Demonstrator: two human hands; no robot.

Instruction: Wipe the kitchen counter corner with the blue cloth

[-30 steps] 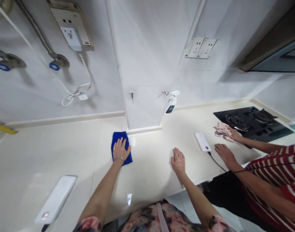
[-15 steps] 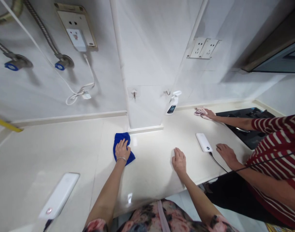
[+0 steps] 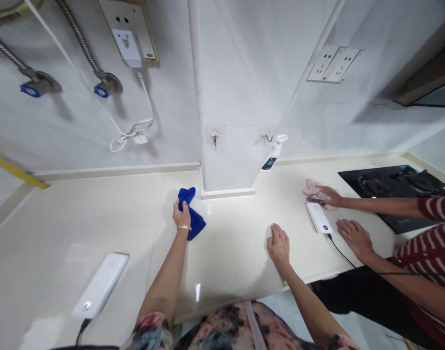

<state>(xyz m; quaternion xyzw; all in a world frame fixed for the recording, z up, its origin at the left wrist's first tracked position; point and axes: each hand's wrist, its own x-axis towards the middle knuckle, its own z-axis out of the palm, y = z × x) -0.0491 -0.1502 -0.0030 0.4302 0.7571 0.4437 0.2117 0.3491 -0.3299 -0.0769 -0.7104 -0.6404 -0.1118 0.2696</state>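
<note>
A bunched blue cloth [image 3: 196, 221] lies on the cream counter [image 3: 225, 262], close to the foot of the wall pillar. My left hand [image 3: 181, 214] is closed round the cloth's left side, thumb on top, and the rest of it spreads to the right and behind. My right hand [image 3: 279, 244] rests palm down on the counter to the right, fingers stretched forward, holding nothing. To the right of that hand lies a white power bank [image 3: 318, 218] with a black cable.
A co-worker's hand [image 3: 330, 196] presses a pink cloth [image 3: 311, 188] beside the power bank; their other hand [image 3: 355, 239] lies nearby. A white spray bottle [image 3: 271, 156] is by the pillar, a gas hob [image 3: 382, 194] at far right. Another power bank [image 3: 101, 284] lies front left.
My left hand has gone from lying flat on the blue cloth to gripping its left side, bunching it. The co-worker's pink cloth has come nearer, up to the power bank. The view has shifted slightly.
</note>
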